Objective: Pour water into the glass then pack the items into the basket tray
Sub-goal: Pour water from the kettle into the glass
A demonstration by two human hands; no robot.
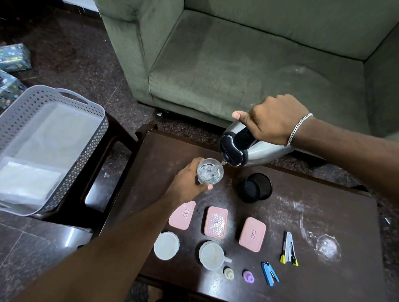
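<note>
My left hand (187, 180) grips a clear glass (210, 172) that stands on the dark table (317, 214). My right hand (271, 120) holds the handle of a steel and black kettle (240, 146), tilted with its spout over the glass rim; water runs into the glass. Three pink lidded boxes (215, 222) lie in a row nearer me. A white lid (166, 245) and a white cup (211, 255) sit below them. The grey perforated basket tray (44, 142) rests on a stool at the left.
A black mesh pot (255, 187) stands right of the glass. Small items lie at the near edge: a cream cap (228, 273), a purple cap (248, 276), a blue clip (269, 273), a cutter (289, 249), a clear glass lid (327, 246). A green sofa (256, 61) is behind.
</note>
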